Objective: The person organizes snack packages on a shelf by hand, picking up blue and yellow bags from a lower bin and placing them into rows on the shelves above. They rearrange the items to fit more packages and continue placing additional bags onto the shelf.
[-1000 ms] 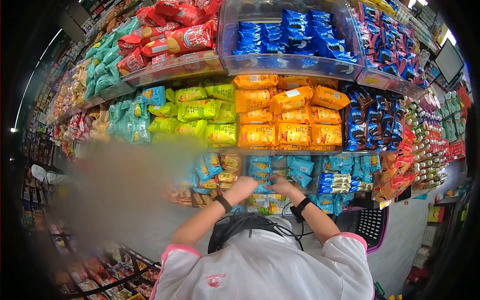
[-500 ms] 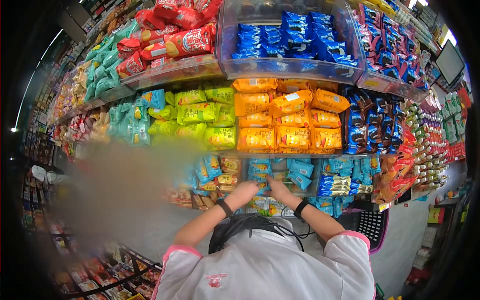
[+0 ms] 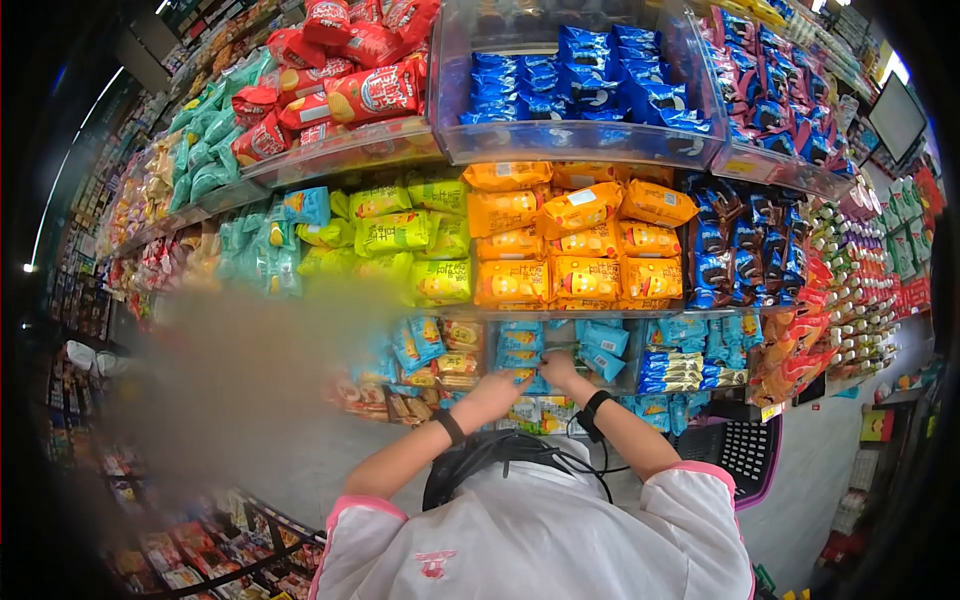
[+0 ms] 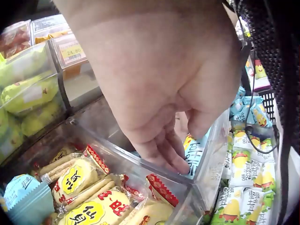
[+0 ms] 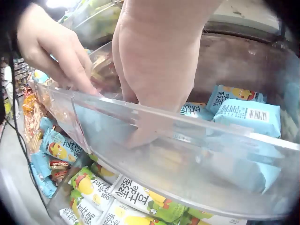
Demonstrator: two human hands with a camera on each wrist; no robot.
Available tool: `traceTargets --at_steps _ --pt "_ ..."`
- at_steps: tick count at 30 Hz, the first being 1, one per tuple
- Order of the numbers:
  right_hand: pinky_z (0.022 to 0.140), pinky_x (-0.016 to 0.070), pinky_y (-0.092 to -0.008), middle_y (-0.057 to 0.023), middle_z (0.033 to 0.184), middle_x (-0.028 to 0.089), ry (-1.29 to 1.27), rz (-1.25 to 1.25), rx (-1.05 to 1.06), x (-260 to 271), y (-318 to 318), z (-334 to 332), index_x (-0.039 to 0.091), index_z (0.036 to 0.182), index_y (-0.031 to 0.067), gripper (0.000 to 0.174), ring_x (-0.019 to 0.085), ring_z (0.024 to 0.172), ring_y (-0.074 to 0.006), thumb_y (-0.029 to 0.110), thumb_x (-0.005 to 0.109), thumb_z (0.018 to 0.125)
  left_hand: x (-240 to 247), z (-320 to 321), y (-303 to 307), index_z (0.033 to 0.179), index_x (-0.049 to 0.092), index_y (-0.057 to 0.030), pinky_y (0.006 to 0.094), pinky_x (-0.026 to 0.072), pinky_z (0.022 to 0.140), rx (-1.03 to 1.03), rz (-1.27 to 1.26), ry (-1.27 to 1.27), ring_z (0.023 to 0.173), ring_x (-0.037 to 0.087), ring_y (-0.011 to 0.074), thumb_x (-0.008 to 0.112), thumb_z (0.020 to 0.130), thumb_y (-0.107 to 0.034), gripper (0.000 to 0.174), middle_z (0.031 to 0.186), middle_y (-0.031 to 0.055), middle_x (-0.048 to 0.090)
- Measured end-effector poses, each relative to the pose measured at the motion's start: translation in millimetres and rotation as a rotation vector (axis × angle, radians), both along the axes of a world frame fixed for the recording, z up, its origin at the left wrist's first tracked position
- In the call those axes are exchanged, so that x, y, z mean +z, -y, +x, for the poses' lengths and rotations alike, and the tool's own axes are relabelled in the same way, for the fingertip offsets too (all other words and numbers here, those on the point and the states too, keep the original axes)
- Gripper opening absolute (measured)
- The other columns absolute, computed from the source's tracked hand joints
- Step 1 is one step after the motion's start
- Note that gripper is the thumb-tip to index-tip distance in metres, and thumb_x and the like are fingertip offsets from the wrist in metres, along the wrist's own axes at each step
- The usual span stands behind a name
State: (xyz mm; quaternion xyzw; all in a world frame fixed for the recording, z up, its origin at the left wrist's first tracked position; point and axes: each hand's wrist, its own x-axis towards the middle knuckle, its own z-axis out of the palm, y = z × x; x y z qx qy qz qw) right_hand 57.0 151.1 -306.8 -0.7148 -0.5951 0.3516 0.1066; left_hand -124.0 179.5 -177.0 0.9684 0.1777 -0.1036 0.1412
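In the head view both hands work over a clear plastic bin of light-blue snack packets (image 3: 520,343). My left hand (image 3: 492,395) is at the bin's front left corner. In the left wrist view its fingers (image 4: 164,152) point down beside the divider, thumb apart from them, close to a blue packet (image 4: 197,152). My right hand (image 3: 563,370) reaches in just to the right. The right wrist view shows that hand (image 5: 157,70) dipping behind the bin's clear front wall (image 5: 187,133), its fingertips blurred through the plastic. More blue packets (image 5: 246,115) lie to its right.
Left of the divider is a bin of wrapped biscuits (image 4: 98,201). White-and-green packets (image 5: 145,197) sit below the front wall. Orange packets (image 3: 580,275) fill the shelf above, and a black basket (image 3: 738,455) stands at right. Black cables (image 3: 520,440) hang at the person's front.
My left hand has drawn slightly down toward the body, showing more of the stacked blue packets. My right hand dipped toward the body, then moved back up beside the stack.
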Motion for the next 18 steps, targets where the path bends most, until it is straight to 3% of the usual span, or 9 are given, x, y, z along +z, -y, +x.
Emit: traceTargets --at_steps 6,9,12,14,18 --pt "0.066 0.0437 -0.0424 -0.0197 0.081 0.059 -0.072 -0.118 0.045 13 -4 5 0.059 0.084 -0.0031 0.021 0.055 0.073 -0.0353 0.017 0.051 0.082 -1 1 2 0.127 0.043 -0.0080 0.0408 0.0484 0.068 -0.002 0.020 0.028 0.080 0.056 0.0358 0.051 0.070 -0.002 0.058 0.088 0.0219 0.054" --pt "0.077 0.0425 -0.0442 -0.0212 0.096 0.059 -0.627 -0.340 -0.225 10 -7 19 0.058 0.098 -0.0026 0.026 0.054 0.092 -0.0339 0.016 0.046 0.083 4 1 2 0.128 0.043 -0.0074 0.0406 0.0484 0.068 -0.012 0.026 0.012 0.080 0.056 0.0361 0.052 0.069 -0.003 0.059 0.089 0.0231 0.054" --pt "0.083 0.0415 -0.0415 -0.0204 0.108 0.056 -0.549 -0.381 -0.394 4 -24 18 0.053 0.108 -0.0028 0.031 0.053 0.101 -0.0326 0.017 0.045 0.085 10 1 2 0.127 0.044 -0.0075 0.0407 0.0482 0.067 0.023 -0.031 -0.053 0.078 0.057 0.0365 0.054 0.068 -0.003 0.060 0.093 0.0250 0.054" --pt "0.085 0.0404 -0.0400 -0.0181 0.114 0.053 -0.559 -0.369 -0.356 -17 -34 12 0.047 0.115 -0.0018 0.034 0.051 0.103 -0.0306 0.012 0.043 0.084 18 2 4 0.126 0.045 -0.0086 0.0412 0.0480 0.067 0.098 -0.143 -0.131 0.075 0.058 0.0367 0.054 0.067 -0.002 0.060 0.097 0.0261 0.053" --pt "0.090 0.0383 -0.0378 -0.0155 0.123 0.048 -0.551 -0.294 -0.325 -38 -41 -3 0.040 0.124 -0.0007 0.042 0.048 0.109 -0.0276 0.007 0.041 0.084 11 -9 9 0.124 0.048 -0.0105 0.0424 0.0477 0.067 0.016 -0.056 -0.046 0.074 0.058 0.0371 0.054 0.067 -0.003 0.058 0.103 0.0266 0.052"
